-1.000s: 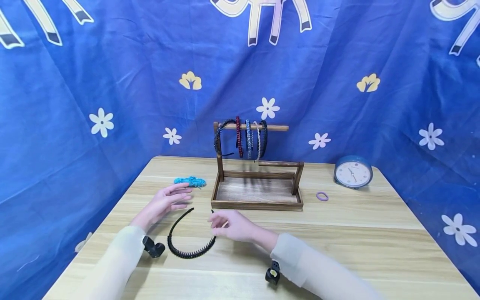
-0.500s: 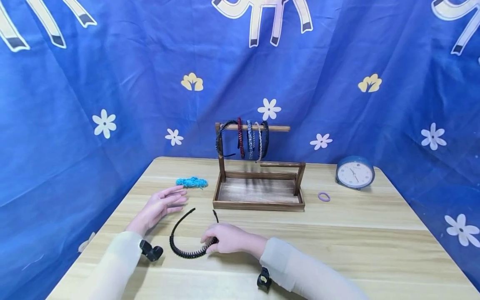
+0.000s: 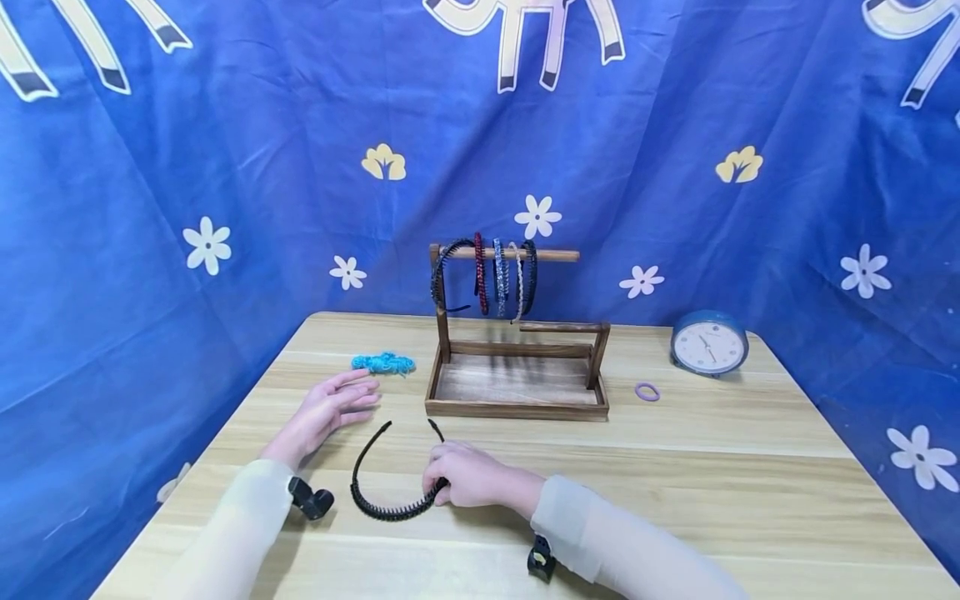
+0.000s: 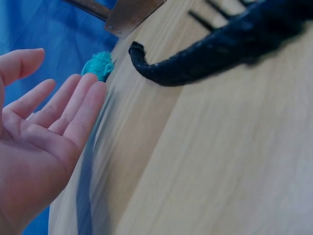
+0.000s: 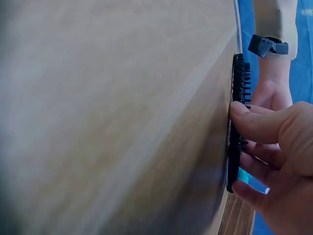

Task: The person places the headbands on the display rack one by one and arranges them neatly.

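Note:
A black headband (image 3: 395, 513) with small inner teeth lies in a U shape at the table's front left, its ends toward the back. My right hand (image 3: 474, 475) pinches its right side between thumb and fingers. In the right wrist view, the thumb presses the outer face of the headband (image 5: 237, 81) while the fingers are behind it. Left of the headband, my left hand (image 3: 327, 410) holds nothing, its fingers extended and spread a little. A turquoise yarn-like bundle (image 3: 384, 363) lies just beyond those fingertips. The left wrist view shows one headband end (image 4: 171, 73) near this hand.
A wooden stand (image 3: 517, 410) with a tray base is at the back middle. From its upper bar hang several headbands, among them a red one (image 3: 481, 275) and a blue one (image 3: 500, 279). To the right are a purple hair tie (image 3: 647, 399) and a round clock (image 3: 708, 346).
My right hand has come down from near the headband's right end to its toothed side and now grips it there. The headband has shifted slightly right. The left hand has barely moved.

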{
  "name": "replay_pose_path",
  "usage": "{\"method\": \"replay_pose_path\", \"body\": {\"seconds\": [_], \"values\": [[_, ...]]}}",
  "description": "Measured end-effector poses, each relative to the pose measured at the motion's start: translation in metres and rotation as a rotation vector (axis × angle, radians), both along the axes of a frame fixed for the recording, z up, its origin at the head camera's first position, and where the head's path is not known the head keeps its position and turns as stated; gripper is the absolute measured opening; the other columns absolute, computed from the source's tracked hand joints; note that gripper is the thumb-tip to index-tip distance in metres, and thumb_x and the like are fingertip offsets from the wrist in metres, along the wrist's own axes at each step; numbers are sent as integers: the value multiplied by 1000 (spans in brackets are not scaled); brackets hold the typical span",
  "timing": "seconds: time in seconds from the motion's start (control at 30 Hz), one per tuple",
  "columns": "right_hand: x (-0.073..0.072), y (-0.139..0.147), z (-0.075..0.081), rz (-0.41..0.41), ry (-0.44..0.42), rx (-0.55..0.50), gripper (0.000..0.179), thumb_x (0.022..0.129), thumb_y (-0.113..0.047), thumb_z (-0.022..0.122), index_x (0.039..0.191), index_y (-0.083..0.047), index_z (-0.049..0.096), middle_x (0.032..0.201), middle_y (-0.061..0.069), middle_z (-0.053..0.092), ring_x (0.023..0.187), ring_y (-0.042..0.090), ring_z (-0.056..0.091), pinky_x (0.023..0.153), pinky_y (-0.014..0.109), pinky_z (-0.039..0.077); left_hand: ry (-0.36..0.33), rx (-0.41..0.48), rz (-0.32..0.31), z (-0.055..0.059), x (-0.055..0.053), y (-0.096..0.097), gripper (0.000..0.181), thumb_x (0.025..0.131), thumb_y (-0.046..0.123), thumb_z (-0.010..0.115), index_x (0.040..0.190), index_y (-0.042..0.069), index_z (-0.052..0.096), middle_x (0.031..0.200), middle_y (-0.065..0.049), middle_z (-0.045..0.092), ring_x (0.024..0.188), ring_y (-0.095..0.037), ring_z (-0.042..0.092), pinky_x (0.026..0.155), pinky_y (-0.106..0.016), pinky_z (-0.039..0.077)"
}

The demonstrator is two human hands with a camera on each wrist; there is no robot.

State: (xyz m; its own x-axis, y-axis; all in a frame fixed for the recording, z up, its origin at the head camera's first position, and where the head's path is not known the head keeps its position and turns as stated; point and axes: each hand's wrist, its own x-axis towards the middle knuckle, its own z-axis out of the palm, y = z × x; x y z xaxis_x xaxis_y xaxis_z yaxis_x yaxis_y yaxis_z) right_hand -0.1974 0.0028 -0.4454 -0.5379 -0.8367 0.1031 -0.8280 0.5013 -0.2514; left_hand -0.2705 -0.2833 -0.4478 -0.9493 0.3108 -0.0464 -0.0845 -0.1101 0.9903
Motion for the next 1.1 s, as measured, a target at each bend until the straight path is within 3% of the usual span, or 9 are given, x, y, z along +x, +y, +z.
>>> {"method": "replay_pose_path", "body": {"seconds": [0.23, 0.7, 1.1], "values": [[-1, 14, 5, 20, -17, -54, 14, 78, -22, 73, 91, -25, 70, 91, -16, 55, 88, -1, 50, 83, 12, 39, 4, -26, -14, 1, -4, 13, 60, 95, 10, 50, 143, -6, 18, 140, -33, 28, 120, -43, 42, 96, -50, 41], [5, 54, 20, 13, -146, -220, 16, 84, -16, 66, 100, -18, 65, 99, -11, 57, 91, 0, 53, 86, 15, 44, -17, -29, -81, -1, -10, 42, 60, 92, 6, 55, 142, -7, 24, 140, -33, 29, 120, -45, 41, 95, -49, 43], [5, 96, 26, 3, -216, -424, 14, 85, -15, 65, 99, -12, 62, 96, -6, 60, 92, 4, 55, 86, 22, 48, -31, -28, -60, -5, -15, 62, 64, 87, 0, 61, 141, -6, 26, 139, -31, 32, 117, -36, 47, 93, -49, 45]]}}
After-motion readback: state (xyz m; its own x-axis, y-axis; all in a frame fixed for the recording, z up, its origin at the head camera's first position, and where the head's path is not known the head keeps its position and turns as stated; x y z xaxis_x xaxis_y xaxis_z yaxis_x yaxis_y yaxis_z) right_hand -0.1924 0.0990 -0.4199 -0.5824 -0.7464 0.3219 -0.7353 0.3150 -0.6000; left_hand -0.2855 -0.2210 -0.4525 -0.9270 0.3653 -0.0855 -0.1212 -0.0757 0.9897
